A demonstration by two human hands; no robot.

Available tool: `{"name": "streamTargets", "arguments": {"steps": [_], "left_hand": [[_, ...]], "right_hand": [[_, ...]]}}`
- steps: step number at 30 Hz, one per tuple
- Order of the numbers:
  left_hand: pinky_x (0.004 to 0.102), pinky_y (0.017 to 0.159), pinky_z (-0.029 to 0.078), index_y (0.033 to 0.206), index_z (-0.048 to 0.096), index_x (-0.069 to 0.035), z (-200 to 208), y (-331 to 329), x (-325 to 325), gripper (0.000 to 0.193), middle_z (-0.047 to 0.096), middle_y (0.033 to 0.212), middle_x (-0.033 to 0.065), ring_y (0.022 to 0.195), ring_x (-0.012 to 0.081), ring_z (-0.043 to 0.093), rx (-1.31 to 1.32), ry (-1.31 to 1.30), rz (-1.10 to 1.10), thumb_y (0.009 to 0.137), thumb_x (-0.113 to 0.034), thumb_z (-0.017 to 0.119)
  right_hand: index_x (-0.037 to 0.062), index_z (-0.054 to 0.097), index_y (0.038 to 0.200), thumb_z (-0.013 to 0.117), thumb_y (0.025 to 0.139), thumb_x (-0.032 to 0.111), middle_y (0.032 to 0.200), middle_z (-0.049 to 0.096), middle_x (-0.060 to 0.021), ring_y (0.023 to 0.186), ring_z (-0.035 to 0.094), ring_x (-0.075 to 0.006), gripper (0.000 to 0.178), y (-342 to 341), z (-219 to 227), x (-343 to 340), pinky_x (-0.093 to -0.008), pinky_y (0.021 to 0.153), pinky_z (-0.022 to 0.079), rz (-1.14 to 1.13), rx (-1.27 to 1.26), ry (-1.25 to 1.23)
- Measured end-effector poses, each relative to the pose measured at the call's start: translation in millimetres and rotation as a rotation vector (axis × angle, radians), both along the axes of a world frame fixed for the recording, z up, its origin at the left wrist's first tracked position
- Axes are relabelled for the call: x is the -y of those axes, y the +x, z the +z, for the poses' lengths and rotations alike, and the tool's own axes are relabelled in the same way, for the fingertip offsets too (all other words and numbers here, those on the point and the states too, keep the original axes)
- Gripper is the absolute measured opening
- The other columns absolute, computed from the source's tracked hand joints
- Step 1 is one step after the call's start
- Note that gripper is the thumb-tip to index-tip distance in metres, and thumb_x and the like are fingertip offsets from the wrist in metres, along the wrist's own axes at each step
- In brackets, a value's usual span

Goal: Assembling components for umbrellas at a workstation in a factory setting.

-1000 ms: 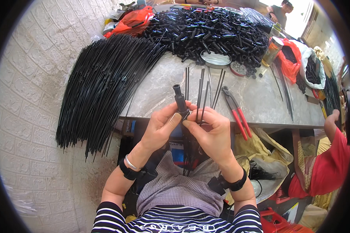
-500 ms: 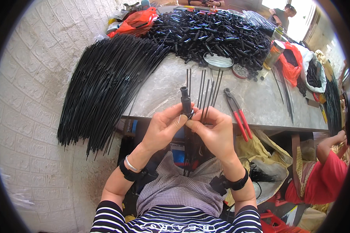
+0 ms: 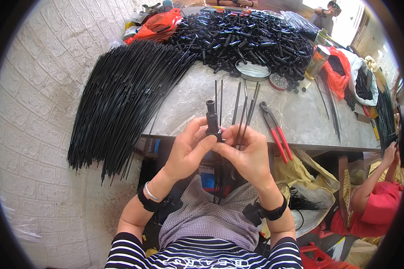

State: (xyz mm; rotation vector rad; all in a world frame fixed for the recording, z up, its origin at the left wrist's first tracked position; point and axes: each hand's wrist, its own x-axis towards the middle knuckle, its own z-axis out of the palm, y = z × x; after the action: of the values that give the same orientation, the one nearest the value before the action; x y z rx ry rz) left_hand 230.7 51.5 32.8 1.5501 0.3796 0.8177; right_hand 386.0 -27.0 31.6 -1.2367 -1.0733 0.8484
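Observation:
Upright in front of me is a black tubular plastic part (image 3: 212,119) with a flared top. My left hand (image 3: 188,150) grips its lower end between thumb and fingers. My right hand (image 3: 245,152) is closed at the base of the same part, thumb and fingertips meeting the left ones. Several thin black rods (image 3: 237,104) rise around and behind my right hand, some passing between its fingers and hanging below toward my lap. Whatever small piece the right fingertips pinch is hidden. Beyond the right hand, red-handled cutting pliers (image 3: 276,132) lie on the grey table (image 3: 188,105).
A large pile of black tubular parts (image 3: 251,40) covers the far table. On the left lies a thick bundle of black rods (image 3: 121,103). A round tin of thin pins (image 3: 253,70), a dish of small beads (image 3: 278,82) and a jar (image 3: 317,62) stand near the pile. At right sits a person in red (image 3: 381,201).
The rods by my right hand have shifted and spread differently. Both hands stay at the black part, slightly lower and left. The person in red has raised an arm.

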Motion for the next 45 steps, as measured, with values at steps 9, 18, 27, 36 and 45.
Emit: {"name": "streamTargets", "arguments": {"steps": [9, 18, 27, 36, 45], "left_hand": [[0.0347, 0.096, 0.048, 0.127, 0.053, 0.003, -8, -2, -5, 0.039, 0.062, 0.120, 0.0152, 0.110, 0.0212, 0.061, 0.110, -0.040, -0.065, 0.097, -0.022, 0.057], [0.0352, 0.097, 0.047, 0.124, 0.056, 0.004, -6, -11, -1, 0.040, 0.065, 0.116, 0.0134, 0.111, 0.0221, 0.061, -0.024, 0.067, -0.041, 0.096, -0.024, 0.060], [0.0283, 0.088, 0.046, 0.113, 0.065, 0.003, -2, -3, -1, 0.046, 0.054, 0.114, 0.0083, 0.103, 0.0171, 0.055, 0.007, 0.216, -0.110, 0.082, -0.030, 0.076], [0.0266, 0.065, 0.055, 0.112, 0.066, 0.001, -17, 16, -4, 0.037, 0.059, 0.102, 0.0107, 0.083, 0.0146, 0.062, 0.187, 0.151, -0.138, 0.076, -0.001, 0.075], [0.0237, 0.068, 0.050, 0.143, 0.037, 0.002, -6, 31, 31, 0.053, 0.069, 0.090, 0.0083, 0.071, 0.0077, 0.058, -0.047, 0.181, 0.364, 0.095, -0.009, 0.057]], "right_hand": [[-0.0024, 0.068, 0.091, 0.071, 0.078, -0.003, 0.095, 0.070, -0.0101, 0.067, 0.059, -0.0053, 0.013, -10, -4, 7, -0.0212, 0.057, 0.048, -0.074, -0.002, 0.215], [0.0008, 0.068, 0.087, 0.082, 0.070, 0.008, 0.093, 0.065, -0.0065, 0.056, 0.050, -0.0063, 0.023, 0, 2, 14, -0.0218, 0.046, 0.036, -0.252, 0.288, 0.168], [-0.0054, 0.026, 0.143, 0.077, 0.082, 0.021, 0.115, 0.062, -0.0152, 0.097, 0.066, -0.0240, 0.084, 18, -47, -1, -0.0325, 0.086, 0.053, 0.490, -0.616, 0.011], [-0.0062, 0.058, 0.115, 0.073, 0.086, 0.020, 0.103, 0.067, -0.0145, 0.086, 0.068, -0.0216, 0.042, 21, -48, 5, -0.0340, 0.081, 0.057, 0.686, -0.778, 0.105], [-0.0033, 0.064, 0.097, 0.071, 0.087, 0.006, 0.086, 0.068, -0.0033, 0.075, 0.060, -0.0037, 0.016, -7, -30, 24, -0.0174, 0.066, 0.047, -0.092, -0.379, 0.158]]}}
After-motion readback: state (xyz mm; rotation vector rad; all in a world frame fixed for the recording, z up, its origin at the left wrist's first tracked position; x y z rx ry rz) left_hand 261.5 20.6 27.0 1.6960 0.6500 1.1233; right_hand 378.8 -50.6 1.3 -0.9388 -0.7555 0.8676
